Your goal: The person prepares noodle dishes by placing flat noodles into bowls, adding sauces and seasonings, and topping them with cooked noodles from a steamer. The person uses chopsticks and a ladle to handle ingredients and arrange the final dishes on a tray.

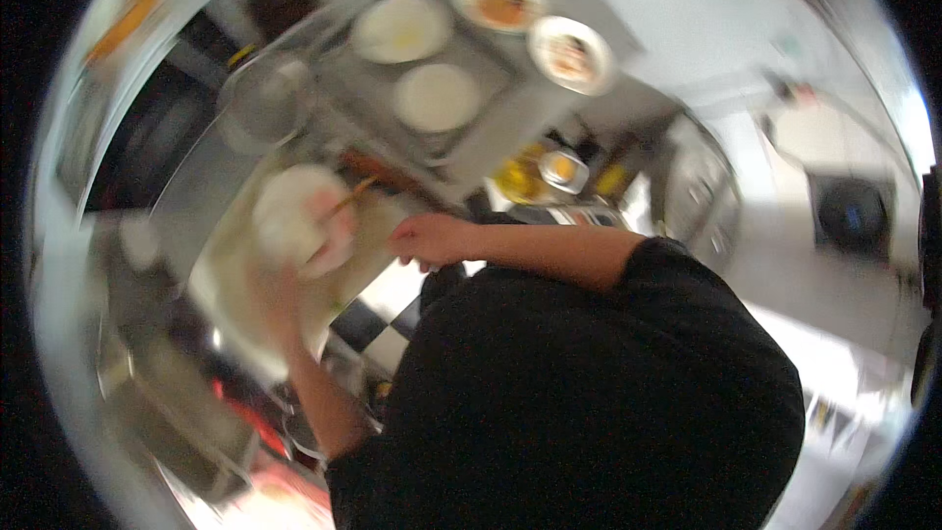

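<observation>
A white plate [283, 199], smeared by motion, is over a pale cutting board [224, 276] on the left. Pinkish food [335, 243] shows at the plate's right side, and a thin orange-brown stick [349, 199] slants across there. My left hand [276, 302] is badly blurred at the plate's lower edge; whether it grips the plate is not clear. To the right of the plate, my right hand [434, 239] hangs apart from it with fingers curled. Nothing shows in that hand, but its palm is hidden.
Two pale round plates [438, 98] [401, 29] rest on a metal tray [353, 99]. Bowls of food [570, 55] [500, 1] stand beyond. Near my right forearm are a yellow container [519, 175] and a small dish [563, 169]. Checkered floor [360, 324] shows below.
</observation>
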### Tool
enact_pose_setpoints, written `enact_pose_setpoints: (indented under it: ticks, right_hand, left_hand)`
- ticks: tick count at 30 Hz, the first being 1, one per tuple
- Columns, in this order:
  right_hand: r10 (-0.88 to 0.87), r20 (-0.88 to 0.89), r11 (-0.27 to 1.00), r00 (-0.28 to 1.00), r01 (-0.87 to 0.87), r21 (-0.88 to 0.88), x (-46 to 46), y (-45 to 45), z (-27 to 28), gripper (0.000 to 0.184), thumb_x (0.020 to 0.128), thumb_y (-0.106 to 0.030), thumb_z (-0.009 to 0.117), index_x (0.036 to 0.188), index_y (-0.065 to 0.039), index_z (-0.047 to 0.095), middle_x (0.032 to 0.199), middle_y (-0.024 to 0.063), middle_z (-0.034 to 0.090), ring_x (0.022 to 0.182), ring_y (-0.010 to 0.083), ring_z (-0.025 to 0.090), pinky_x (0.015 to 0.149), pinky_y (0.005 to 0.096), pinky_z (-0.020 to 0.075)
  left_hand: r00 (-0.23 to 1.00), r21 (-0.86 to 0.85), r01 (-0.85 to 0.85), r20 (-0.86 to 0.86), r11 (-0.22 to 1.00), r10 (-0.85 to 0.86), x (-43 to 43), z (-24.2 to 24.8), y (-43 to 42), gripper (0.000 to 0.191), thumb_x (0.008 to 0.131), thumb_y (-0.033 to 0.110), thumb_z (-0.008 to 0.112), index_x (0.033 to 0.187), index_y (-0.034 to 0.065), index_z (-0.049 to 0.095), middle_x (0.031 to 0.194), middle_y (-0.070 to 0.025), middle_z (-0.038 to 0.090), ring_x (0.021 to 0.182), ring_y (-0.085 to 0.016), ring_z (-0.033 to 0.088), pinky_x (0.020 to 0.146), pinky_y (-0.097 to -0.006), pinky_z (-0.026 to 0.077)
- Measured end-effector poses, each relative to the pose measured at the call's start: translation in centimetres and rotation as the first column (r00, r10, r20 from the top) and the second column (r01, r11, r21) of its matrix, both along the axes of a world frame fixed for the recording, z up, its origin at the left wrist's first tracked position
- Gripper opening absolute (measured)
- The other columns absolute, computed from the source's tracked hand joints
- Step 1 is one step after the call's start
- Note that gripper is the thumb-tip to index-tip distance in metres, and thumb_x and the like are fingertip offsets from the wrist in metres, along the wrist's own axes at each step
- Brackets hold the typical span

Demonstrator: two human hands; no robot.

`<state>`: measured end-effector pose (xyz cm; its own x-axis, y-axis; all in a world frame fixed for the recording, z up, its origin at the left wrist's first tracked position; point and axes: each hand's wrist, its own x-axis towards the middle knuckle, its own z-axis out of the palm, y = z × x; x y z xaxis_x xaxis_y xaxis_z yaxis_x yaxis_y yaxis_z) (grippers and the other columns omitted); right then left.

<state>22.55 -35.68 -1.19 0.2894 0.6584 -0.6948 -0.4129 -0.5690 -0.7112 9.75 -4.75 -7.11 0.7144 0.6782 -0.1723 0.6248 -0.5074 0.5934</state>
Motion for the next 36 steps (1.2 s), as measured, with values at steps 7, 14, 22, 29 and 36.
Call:
enact_pose_setpoints:
  ticks: [7, 14, 22, 29, 36]
  right_hand:
    - [-0.246, 0.493, 0.844, 0.834, 0.434, -0.314, -8.7, -24.1, -5.2, 0.043, 0.095, -0.045, 0.047, 0.109, -0.007, 0.063, 0.097, 0.016, 0.067, 0.085, 0.034, 0.065, 0.079, 0.0445, 0.0502]
    - [-0.723, 0.412, 0.121, 0.554, 0.689, -0.714, -32.8, -52.5, -16.6, 0.023, 0.091, -0.027, 0.052, 0.084, -0.009, 0.063, 0.07, 0.0077, 0.063, 0.045, 0.0221, 0.053, 0.042, 0.0384, 0.0441]
    - [-0.901, 0.263, -0.423, -0.344, 0.829, -0.366, -37.5, -61.9, -11.7, 0.033, 0.094, -0.031, 0.047, 0.111, -0.005, 0.057, 0.088, 0.008, 0.063, 0.06, 0.0154, 0.052, 0.051, 0.0323, 0.044]
    - [-0.948, -0.106, -0.254, -0.299, 0.916, -0.311, -38.7, -58.8, -9.2, 0.035, 0.092, -0.035, 0.055, 0.105, -0.003, 0.059, 0.092, 0.0097, 0.067, 0.063, 0.0159, 0.06, 0.054, 0.0288, 0.0498]
    - [-0.925, -0.266, -0.196, -0.271, 0.941, -0.278, -38.8, -57.2, -8.9, 0.037, 0.095, -0.04, 0.052, 0.106, -0.006, 0.058, 0.092, 0.0076, 0.066, 0.063, 0.0141, 0.057, 0.057, 0.0275, 0.0483]
  left_hand:
    - [0.924, 0.522, 0.069, 0.288, 0.85, -0.252, -4.2, 6.8, -8.2, 0.03, 0.092, 0.023, 0.064, 0.107, -0.0024, 0.063, 0.097, -0.0176, 0.062, 0.083, -0.03, 0.062, 0.072, -0.0395, 0.052]
    - [0.456, 0.201, 0.742, 0.548, 0.64, -0.701, 6.7, 10.0, -30.9, 0.018, 0.092, 0.017, 0.061, 0.095, 0.0005, 0.067, 0.078, -0.0119, 0.064, 0.066, -0.025, 0.06, 0.061, -0.0368, 0.049]
    - [-0.254, 0.228, 0.96, 0.461, -0.163, -0.851, 9.0, 9.1, -73.8, 0.016, 0.087, 0.02, 0.063, 0.097, 0.0086, 0.068, 0.089, -0.0131, 0.067, 0.082, -0.032, 0.066, 0.07, -0.0374, 0.053]
    - [-0.586, 0.29, 0.756, -0.101, -0.587, -0.804, 6.2, 1.9, -101.3, 0.032, 0.093, 0.02, 0.052, 0.122, 0.0092, 0.056, 0.112, -0.0164, 0.06, 0.102, -0.033, 0.061, 0.082, -0.045, 0.051]
    - [-0.661, 0.248, 0.641, -0.301, -0.726, -0.687, 5.7, 5.5, -106.9, 0.028, 0.093, 0.023, 0.05, 0.116, 0.0143, 0.063, 0.098, -0.015, 0.068, 0.088, -0.035, 0.065, 0.076, -0.0481, 0.052]
